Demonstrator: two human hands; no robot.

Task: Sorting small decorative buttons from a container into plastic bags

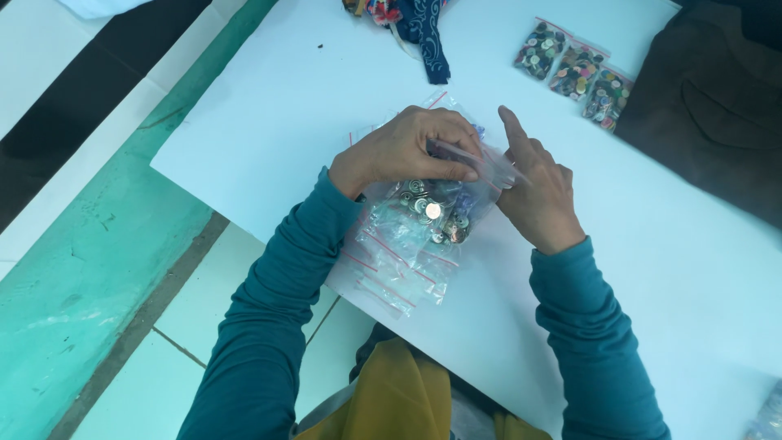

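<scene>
White sheet (285, 106) covers a low table over pale floor tiles w/ a green strip at left, teal sleeves reaching in from below. Left hand (407, 151) is curled shut, thumb & fingers pinching the top of a clear zip bag of metal buttons (432, 210), which lies mid-sheet on a stack of empty zip bags (391, 273); right hand (538, 191) is mostly open, index finger straight, touching the bag's mouth (grip unclear). Three filled button bags (574, 72) sit at far right, patterned fabric (407, 20) at top edge.
</scene>
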